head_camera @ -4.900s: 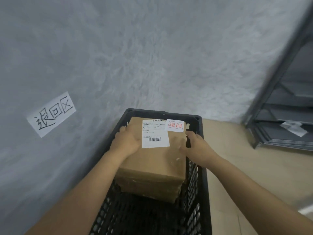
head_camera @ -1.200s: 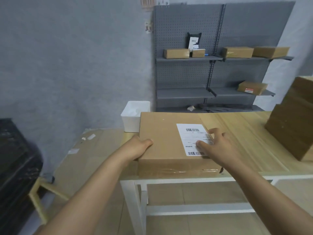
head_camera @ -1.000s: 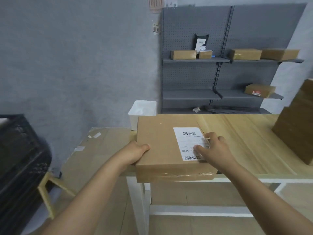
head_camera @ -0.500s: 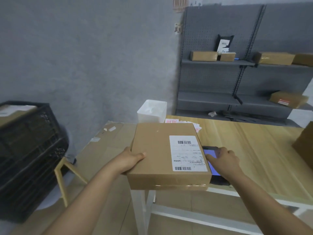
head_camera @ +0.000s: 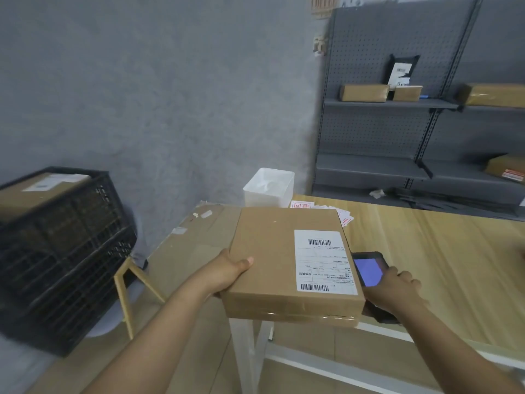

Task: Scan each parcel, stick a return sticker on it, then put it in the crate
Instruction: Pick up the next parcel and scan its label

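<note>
A flat brown parcel (head_camera: 272, 251) with a white shipping label (head_camera: 322, 261) is held over the wooden table's near-left corner. My left hand (head_camera: 227, 273) grips its left edge, thumb on top. My right hand (head_camera: 397, 288) is closed on a black handheld scanner (head_camera: 368, 270) with a lit blue screen, lying on the table right of the parcel. Return stickers (head_camera: 301, 206) with red print lie on the table behind the parcel. The black crate (head_camera: 65, 251) stands at the left with a labelled parcel (head_camera: 34, 191) inside.
The wooden table (head_camera: 440, 265) stretches to the right on white legs. A white bin (head_camera: 268, 186) stands by the table's far corner. Grey shelves (head_camera: 397, 103) at the back hold several brown boxes. The crate rests on a small wooden stool (head_camera: 127, 282).
I turned from the crate to the table and took a new parcel. My right hand left the label and closed on the scanner; the parcel now hangs off the table's corner in my left hand.
</note>
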